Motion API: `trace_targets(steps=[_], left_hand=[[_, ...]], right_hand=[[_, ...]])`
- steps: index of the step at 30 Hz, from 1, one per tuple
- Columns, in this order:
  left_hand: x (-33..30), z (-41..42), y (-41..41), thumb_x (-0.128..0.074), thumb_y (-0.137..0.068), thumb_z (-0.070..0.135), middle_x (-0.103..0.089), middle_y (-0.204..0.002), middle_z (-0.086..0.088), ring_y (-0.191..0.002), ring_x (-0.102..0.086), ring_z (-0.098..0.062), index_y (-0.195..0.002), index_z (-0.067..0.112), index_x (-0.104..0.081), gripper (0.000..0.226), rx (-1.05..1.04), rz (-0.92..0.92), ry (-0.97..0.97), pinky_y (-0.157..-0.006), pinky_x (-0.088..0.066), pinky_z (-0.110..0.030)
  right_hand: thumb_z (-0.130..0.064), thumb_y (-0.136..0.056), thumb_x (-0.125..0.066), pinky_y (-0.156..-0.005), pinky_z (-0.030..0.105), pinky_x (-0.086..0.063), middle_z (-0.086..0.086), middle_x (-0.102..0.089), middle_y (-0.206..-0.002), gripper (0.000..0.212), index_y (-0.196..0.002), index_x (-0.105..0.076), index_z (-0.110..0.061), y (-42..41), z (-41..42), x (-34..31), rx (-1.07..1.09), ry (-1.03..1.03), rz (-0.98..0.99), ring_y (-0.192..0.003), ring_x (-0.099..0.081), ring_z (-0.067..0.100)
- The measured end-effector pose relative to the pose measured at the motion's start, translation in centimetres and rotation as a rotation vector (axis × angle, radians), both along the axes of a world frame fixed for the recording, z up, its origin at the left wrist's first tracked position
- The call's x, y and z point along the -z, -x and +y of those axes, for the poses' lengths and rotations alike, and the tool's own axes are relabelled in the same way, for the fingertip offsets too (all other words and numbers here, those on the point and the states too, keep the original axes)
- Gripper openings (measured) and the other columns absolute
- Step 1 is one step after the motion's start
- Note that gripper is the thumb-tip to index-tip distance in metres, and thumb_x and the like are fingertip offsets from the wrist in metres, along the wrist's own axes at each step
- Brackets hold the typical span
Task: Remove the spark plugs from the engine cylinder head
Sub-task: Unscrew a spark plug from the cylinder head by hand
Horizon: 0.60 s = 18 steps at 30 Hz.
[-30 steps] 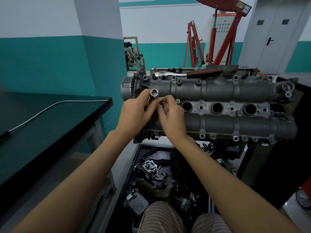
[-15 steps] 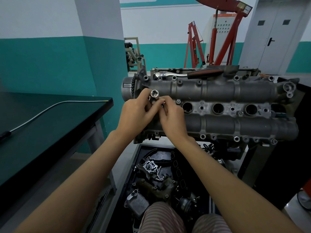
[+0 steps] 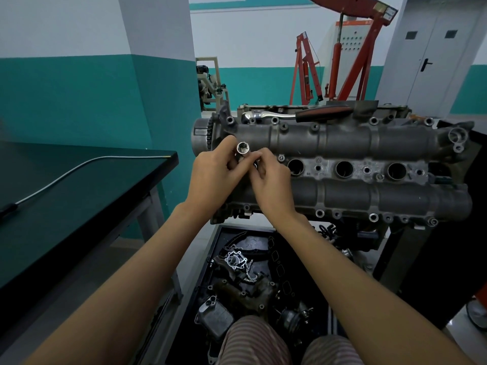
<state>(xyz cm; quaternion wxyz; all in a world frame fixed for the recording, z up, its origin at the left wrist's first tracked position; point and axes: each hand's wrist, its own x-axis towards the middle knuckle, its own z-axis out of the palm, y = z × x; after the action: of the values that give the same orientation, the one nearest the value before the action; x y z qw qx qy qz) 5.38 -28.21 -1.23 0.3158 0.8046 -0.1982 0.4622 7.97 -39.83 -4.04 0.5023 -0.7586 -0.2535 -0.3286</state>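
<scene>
A grey engine cylinder head [image 3: 342, 143] lies across the middle of the view on a stand. Three open spark plug wells [image 3: 344, 169] show in a row along its middle; the leftmost well is hidden behind my hands. A shiny long socket [image 3: 243, 148] stands up over that left end, its open mouth towards me. My left hand [image 3: 210, 177] holds the socket between thumb and fingers. My right hand [image 3: 271, 180] pinches its lower part, which is hidden. A ratchet wrench with a dark red-black handle [image 3: 297, 114] rests on the far edge of the head.
A dark green table [image 3: 79, 196] with a thin metal rod [image 3: 79, 167] stands at my left. Below the head, a black tray [image 3: 210, 259] holds several engine parts. Red engine hoists [image 3: 350, 61] and a grey door stand behind.
Both hands stay on the socket at the left end of the head; my fingers have shifted slightly around it. Nothing else has moved.
</scene>
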Motion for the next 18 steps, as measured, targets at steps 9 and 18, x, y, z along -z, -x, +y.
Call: trace_targets(steps=[9, 18], left_hand=[[0.01, 0.18, 0.09, -0.062, -0.089, 0.026, -0.044, -0.05, 0.003, -0.043, -0.037, -0.011, -0.082, 0.004, -0.058, 0.023, -0.019, -0.004, -0.032, -0.045, -0.031, -0.025], [-0.02, 0.04, 0.38, -0.063, -0.087, 0.03, -0.047, -0.05, 0.007, -0.043, -0.04, -0.007, -0.089, 0.005, -0.059, 0.025, 0.024, 0.01, -0.053, -0.046, -0.034, -0.024]], right_hand=[[-0.015, -0.092, -0.053, -0.05, 0.011, -0.032, -0.017, -0.039, -0.055, 0.019, -0.11, -0.057, -0.008, -0.18, 0.03, 0.07, 0.038, 0.038, -0.033, -0.052, -0.046, -0.004], [-0.014, -0.093, -0.053, -0.058, 0.045, -0.048, 0.008, -0.059, -0.067, 0.009, -0.09, -0.054, -0.006, -0.08, 0.06, 0.01, -0.043, -0.032, 0.033, -0.061, -0.056, 0.021]])
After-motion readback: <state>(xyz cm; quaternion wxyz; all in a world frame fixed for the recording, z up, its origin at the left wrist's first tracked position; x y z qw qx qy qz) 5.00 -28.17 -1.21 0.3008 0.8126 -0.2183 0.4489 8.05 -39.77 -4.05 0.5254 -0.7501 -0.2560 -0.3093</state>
